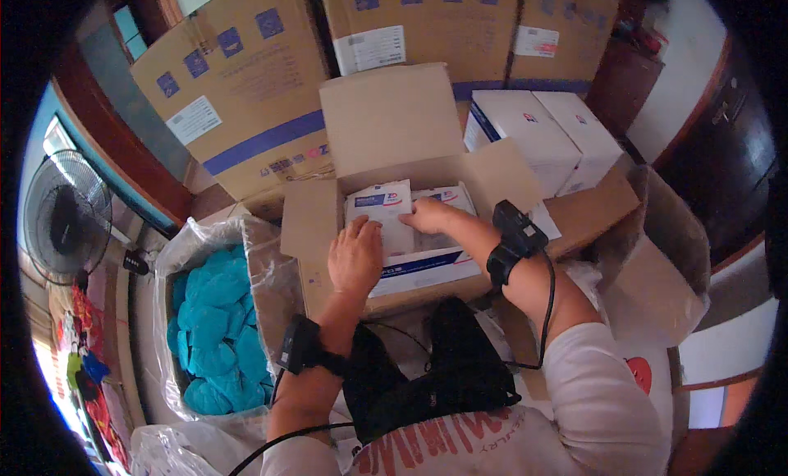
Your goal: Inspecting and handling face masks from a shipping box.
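In front of me stands an open cardboard box (318, 267) with its flaps folded out. Flat white packets with blue and red print are inside it. My left hand (355, 258) lies with bent fingers on the lower left of the nearest white packet (379, 209). Against that packet's right edge, my right hand (430, 217) has its fingers and thumb closed; some fingertips are hidden. Another white packet (453, 196) shows behind the right hand. A white panel with a blue band (427, 271) shows at the box's near side.
At left, a plastic-lined box holds several teal rounded pieces (217, 324). Two white cartons (533, 131) stand at the back right. Large cardboard cartons (246, 90) line the back. A fan (67, 213) is far left, and a plastic-lined carton (657, 271) is at right.
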